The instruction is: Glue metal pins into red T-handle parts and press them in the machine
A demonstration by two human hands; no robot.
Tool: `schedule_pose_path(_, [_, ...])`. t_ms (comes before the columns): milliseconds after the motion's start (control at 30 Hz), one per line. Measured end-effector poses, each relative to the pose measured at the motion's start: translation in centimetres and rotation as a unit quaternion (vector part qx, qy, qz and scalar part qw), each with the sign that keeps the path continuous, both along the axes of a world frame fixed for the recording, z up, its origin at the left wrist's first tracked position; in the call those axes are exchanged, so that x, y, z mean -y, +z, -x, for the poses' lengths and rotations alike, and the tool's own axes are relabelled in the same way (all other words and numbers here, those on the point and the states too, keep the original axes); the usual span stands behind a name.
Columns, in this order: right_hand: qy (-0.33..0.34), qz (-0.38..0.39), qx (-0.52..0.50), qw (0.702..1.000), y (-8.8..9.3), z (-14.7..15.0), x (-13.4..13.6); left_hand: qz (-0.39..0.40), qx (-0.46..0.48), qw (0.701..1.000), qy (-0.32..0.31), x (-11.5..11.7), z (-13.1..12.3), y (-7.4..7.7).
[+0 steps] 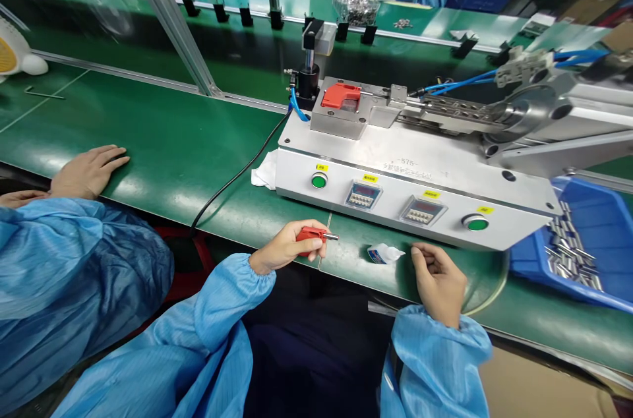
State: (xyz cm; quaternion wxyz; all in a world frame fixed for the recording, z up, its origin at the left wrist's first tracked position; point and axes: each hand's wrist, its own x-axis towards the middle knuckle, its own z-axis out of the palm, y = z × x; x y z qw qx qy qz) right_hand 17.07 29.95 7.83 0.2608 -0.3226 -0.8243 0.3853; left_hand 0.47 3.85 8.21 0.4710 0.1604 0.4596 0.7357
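My left hand (291, 248) is closed around a red plastic handle (310, 238) with a short metal shaft pointing right, just above the front edge of the green bench. On the bench to the right, my right hand (439, 281) rests with its fingers curled in, and I see nothing in them. Close to its left lies a small white squeeze bottle (384, 254) on its side. Behind both hands stands a metal bench machine (405, 157) with green buttons and two counters. Another red handle (341, 96) sits in the machine's metal fixture (340, 122).
A blue bin (613, 240) of metal tubes (573, 256) stands at the right. A black cable (242, 171) runs from the machine over the bench edge. At the left, a co-worker's hand (89, 171) rests on the bench. A metal post (171, 16) rises behind.
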Motion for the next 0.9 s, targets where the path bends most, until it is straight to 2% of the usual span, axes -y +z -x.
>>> schedule_pose_path(200, [0.006, 0.005, -0.002, 1.0, 0.13, 0.11, 0.04, -0.016, 0.009, 0.998, 0.063, -0.44, -0.22, 0.32])
schedule_pose_path(367, [0.005, -0.002, 0.001, 1.0, 0.08, -0.03, 0.06, -0.023, 0.033, 0.997, 0.065, -0.49, -0.29, 0.5])
schedule_pose_path(900, [0.01, -0.003, 0.001, 1.0, -0.02, -0.14, -0.21, -0.041, 0.09, 0.99, 0.101, -0.18, -0.06, -0.25])
